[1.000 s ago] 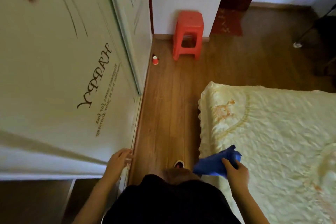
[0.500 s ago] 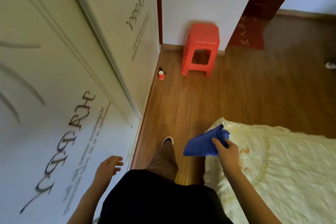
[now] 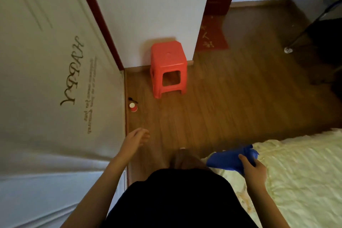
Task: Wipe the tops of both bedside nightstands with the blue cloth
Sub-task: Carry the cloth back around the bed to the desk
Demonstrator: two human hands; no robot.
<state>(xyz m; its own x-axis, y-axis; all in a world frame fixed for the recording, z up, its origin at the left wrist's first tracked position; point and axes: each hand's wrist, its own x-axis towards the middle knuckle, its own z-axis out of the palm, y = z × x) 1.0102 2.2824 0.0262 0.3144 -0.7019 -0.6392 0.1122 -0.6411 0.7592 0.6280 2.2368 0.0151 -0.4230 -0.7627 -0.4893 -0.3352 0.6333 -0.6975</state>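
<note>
The left hand hangs loose and empty beside the wardrobe door. Ahead on the floor, a small red cup could be kicked over in passing. The right hand has a closed grip on the blue cloth, above the bed corner; no nightstand shows.

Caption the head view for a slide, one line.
Right hand grips the blue cloth beside the bed; left hand empty; red stool ahead; no nightstand visible.

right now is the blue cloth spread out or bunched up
Bunched up: the blue cloth is a crumpled wad gripped in the right hand, held above the bed's corner.
</note>
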